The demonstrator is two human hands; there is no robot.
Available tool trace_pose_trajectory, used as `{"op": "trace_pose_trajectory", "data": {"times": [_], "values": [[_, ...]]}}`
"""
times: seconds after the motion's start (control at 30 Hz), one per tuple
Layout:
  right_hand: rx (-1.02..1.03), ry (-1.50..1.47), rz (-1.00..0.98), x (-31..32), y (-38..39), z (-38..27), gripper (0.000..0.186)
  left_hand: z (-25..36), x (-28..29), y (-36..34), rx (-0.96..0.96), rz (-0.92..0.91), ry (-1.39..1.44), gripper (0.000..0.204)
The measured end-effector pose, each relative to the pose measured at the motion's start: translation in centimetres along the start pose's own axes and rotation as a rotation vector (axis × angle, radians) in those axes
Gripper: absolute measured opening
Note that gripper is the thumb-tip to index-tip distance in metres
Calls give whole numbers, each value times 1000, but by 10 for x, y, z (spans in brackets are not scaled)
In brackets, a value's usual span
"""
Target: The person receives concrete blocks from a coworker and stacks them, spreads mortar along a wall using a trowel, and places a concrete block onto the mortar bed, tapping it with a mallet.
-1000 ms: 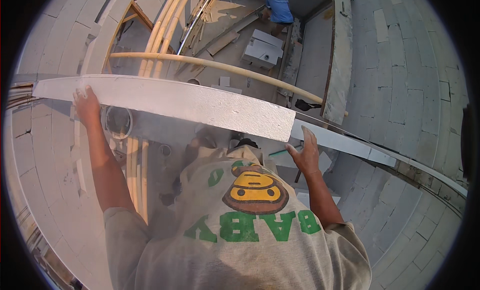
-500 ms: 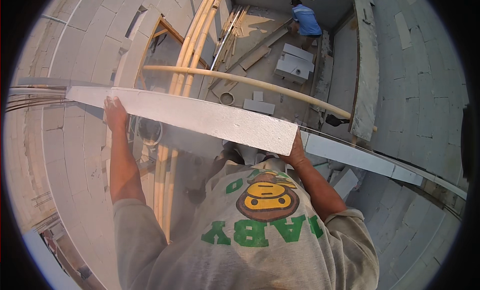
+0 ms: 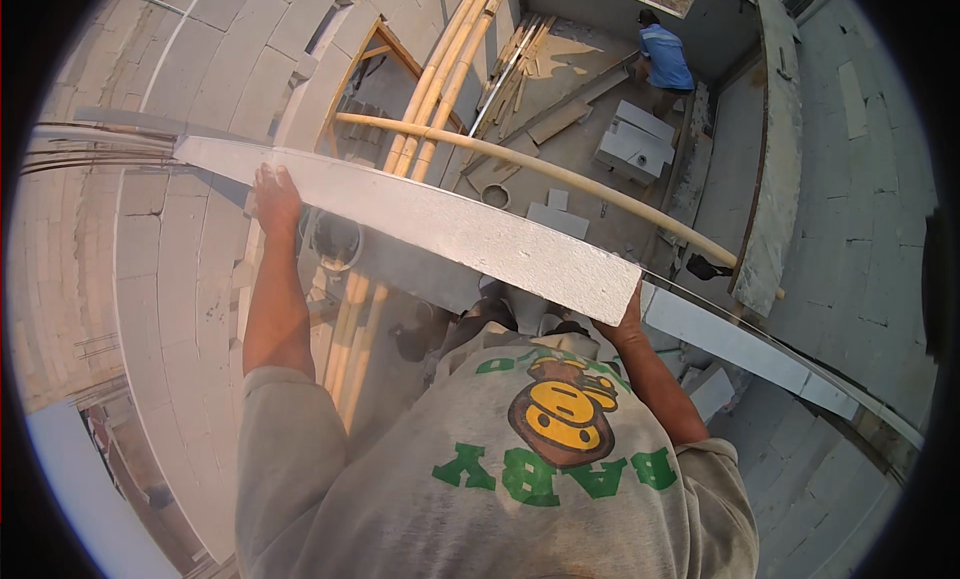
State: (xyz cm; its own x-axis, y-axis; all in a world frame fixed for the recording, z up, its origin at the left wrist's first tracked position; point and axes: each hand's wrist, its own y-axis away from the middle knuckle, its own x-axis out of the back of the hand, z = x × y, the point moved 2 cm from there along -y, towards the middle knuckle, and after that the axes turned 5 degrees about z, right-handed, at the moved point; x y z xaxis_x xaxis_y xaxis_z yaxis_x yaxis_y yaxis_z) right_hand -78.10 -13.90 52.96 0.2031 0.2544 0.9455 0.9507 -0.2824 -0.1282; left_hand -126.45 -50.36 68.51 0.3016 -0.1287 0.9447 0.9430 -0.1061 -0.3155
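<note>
A long pale aerated concrete block (image 3: 480, 237) spans the picture in front of me, along the line of a wall. My left hand (image 3: 277, 199) presses its near side toward the left, fingers reaching up over the upper edge. At the block's right end my right hand (image 3: 628, 317) grips the lower corner, with part of the fingers hidden behind the end. Just right of that hand lies a row of laid white blocks (image 3: 725, 334). A narrow gap separates the held block from this row. A thin line (image 3: 690, 292) runs along the row's far edge.
Bamboo poles (image 3: 440, 79) rise behind the block, and one pole (image 3: 560, 179) crosses them. Below, a person in a blue shirt (image 3: 668, 59) crouches by stacked blocks (image 3: 636, 144). A bucket (image 3: 335, 241) stands below my left forearm. Thin rods (image 3: 100, 151) stick out at left.
The whole view has shifted, so the block, my hands and the room sit farther right in the picture. Both hands keep the same hold on the block.
</note>
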Motion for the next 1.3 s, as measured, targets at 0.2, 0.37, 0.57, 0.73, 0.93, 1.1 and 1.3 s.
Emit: {"op": "trace_pose_trajectory", "data": {"times": [0.2,0.37,0.57,0.73,0.93,1.1,1.3], "values": [[-41,-101,77,-19,3,1,66,3,7,-6,23,-30,-49,61],[-16,-89,37,-22,2,-1,64,4,12,-1,48,-40,-83,59],[-70,-37,-72,-18,2,-6,64,15,15,7,95,-52,-85,58],[-63,18,-28,-27,11,-4,59,10,15,9,83,-38,-48,57],[-173,-22,-125,-23,4,-8,61,19,24,13,68,-48,-138,55],[-153,34,-137,-32,14,-1,63,9,13,11,11,48,56,54],[-159,83,-138,-43,18,0,63,-3,3,13,-34,97,176,52]]}}
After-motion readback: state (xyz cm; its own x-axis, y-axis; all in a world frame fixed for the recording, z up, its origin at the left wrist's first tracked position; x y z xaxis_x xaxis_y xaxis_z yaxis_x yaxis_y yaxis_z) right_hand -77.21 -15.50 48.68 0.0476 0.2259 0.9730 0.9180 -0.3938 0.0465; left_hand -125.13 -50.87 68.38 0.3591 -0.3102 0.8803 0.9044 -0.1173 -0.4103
